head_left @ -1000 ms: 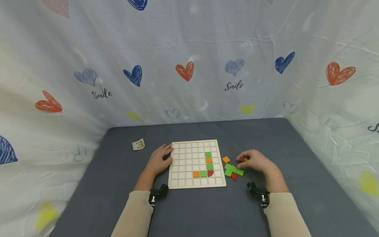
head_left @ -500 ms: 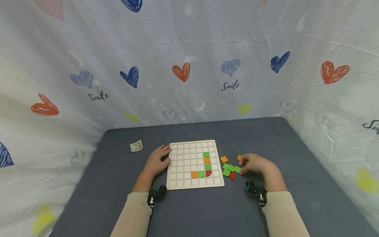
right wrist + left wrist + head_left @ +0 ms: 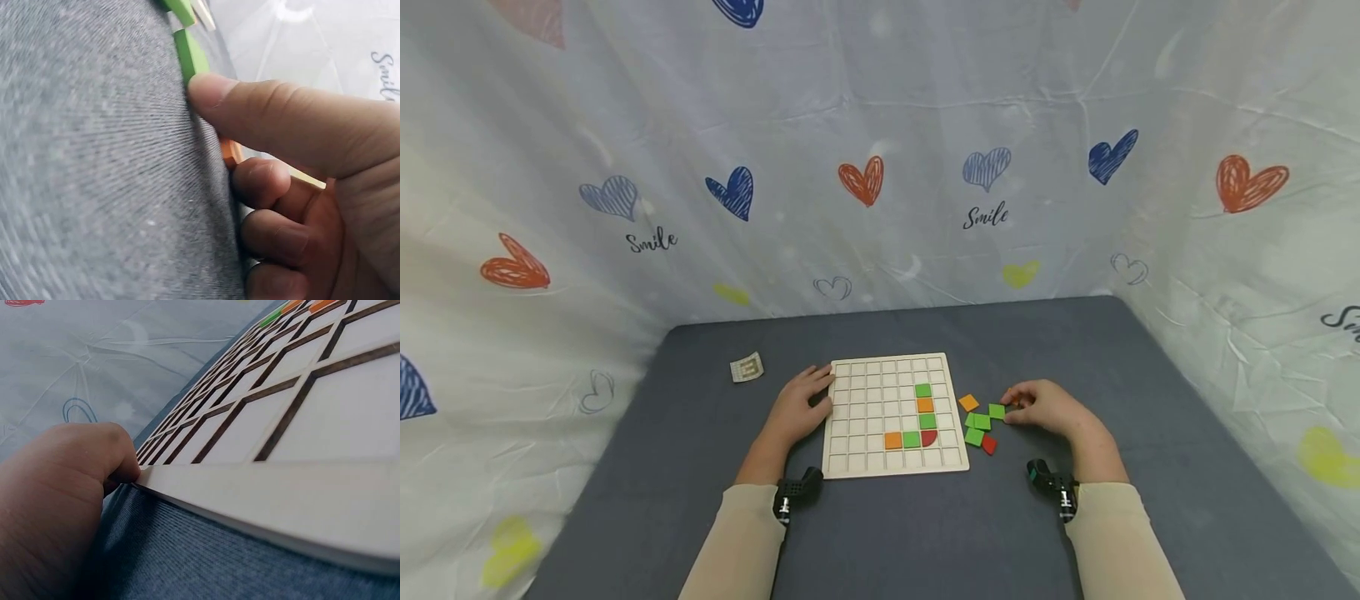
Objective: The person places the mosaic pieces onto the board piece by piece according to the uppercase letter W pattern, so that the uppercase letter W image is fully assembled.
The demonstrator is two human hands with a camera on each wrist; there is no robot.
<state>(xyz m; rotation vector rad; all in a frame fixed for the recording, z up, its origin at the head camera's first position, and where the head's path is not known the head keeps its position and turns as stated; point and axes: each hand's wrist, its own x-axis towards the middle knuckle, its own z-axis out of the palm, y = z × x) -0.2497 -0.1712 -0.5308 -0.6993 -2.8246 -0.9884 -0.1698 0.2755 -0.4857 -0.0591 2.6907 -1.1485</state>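
Note:
A pale wooden grid board (image 3: 865,412) lies on the table, with orange, green and red pieces set in some of its squares. My left hand (image 3: 799,407) lies at its left edge, fingers extended; in the left wrist view a bent fingertip touches the board's rim (image 3: 262,494). Right of the board, my right hand (image 3: 1051,406) has its thumb against the edge of a green tile (image 3: 996,411), also seen in the right wrist view (image 3: 190,57). The other fingers are loosely bent, apart from the thumb. Behind them shows an orange piece (image 3: 230,151), partly hidden.
Beside the board's right edge lie an orange tile (image 3: 968,403), several green tiles (image 3: 974,437) and a red piece (image 3: 989,445). A small printed paper (image 3: 747,367) is at the table's back left. A heart-patterned curtain (image 3: 910,108) hangs behind the dark table (image 3: 910,533).
The right hand has moved from the orange piece at the right down to a green tile, then back up. That green tile has shifted away from the person. The left hand stays put.

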